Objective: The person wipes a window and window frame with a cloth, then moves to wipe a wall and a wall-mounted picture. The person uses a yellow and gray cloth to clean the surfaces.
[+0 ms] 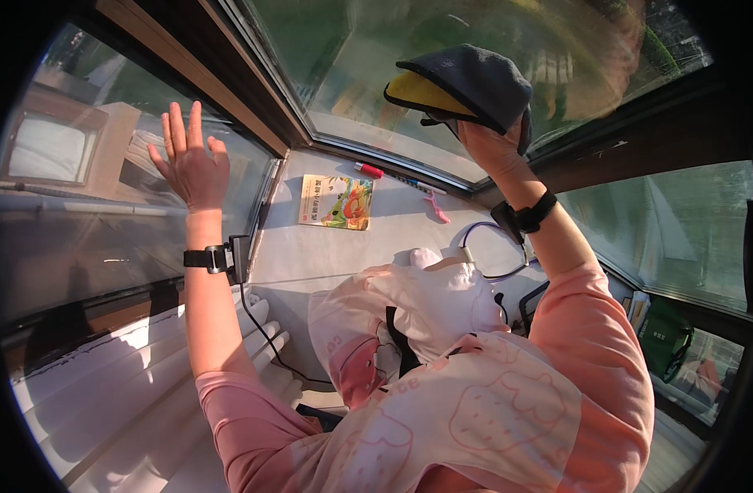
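Note:
My right hand (490, 145) is raised at the upper right, closed on a folded cloth (469, 86), dark grey outside and yellow inside with black edging. The cloth lies over or against the front window pane (351, 68); whether it touches the glass is hard to tell. At the left my left hand (194, 160) is raised with its fingers apart, holding nothing, in front of the left window pane (130, 240). Whether its palm touches the glass cannot be told. Both wrists wear black straps with small devices.
On the pale sill below the front window lie a picture book (336, 202), a red marker (369, 170), a white pen (428, 187), a pink plastic item (436, 208) and a looped purple cable (469, 231). White curtain folds (123, 376) hang at the left; a green bag (663, 339) stands at right.

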### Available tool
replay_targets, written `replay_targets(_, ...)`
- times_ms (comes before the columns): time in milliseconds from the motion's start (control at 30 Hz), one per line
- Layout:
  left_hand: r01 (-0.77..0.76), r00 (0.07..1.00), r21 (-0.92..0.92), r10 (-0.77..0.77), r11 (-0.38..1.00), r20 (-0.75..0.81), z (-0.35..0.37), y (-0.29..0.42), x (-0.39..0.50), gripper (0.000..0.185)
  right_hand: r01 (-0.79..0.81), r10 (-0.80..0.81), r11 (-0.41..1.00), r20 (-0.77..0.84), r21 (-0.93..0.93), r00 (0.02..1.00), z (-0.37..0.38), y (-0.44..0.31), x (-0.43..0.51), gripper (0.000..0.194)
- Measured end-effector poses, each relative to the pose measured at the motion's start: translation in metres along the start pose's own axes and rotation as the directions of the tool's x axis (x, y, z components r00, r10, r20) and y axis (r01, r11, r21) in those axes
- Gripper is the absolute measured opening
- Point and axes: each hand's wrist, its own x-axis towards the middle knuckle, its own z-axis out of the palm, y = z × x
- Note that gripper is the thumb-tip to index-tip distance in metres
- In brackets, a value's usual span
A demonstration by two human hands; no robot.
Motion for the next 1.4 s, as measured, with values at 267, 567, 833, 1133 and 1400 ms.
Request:
replay_targets(267, 0.446, 0.889, -0.369, -0.355, 0.815, 0.291, 0.059, 0.131, -0.126, 0.061, 0.456, -0.466, 0.869, -0.009, -0.190, 0.885, 0.054, -0.093, 0.082, 0.042)
replay_targets(567, 0.652, 0.693, -0.269, -0.412, 0.709, 0.592, 0.084, 0.163, -0.203, 0.065, 0.837, -0.734, 0.540, 0.435, -0.091, 0.521, 0.185, -0.190, 0.032, 0.045)
replay_targets(833, 0.556, 0.761, -0.457, -0.204, 0.694, 0.615, 0.085, 0.189, -0.206, 0.065, 0.759, -0.667, 0.650, 0.509, 0.039, 0.544, 0.166, -0.102, -0.087, 0.042)
replay_targets(1133, 0.416, 0.844, -0.635, -0.016, 0.651, 0.536, 0.088, 0.240, -0.190, 0.065, 0.218, -0.157, 0.975, 0.805, 0.035, 0.572, -0.054, 0.036, -0.115, 0.030)
replay_targets(1400, 0.376, 0.806, -0.644, 0.108, 0.666, 0.582, 0.085, 0.256, -0.190, 0.065, -0.019, 0.068, 0.986, 0.293, -0.166, 0.954, -0.119, 0.110, -0.163, 0.038)
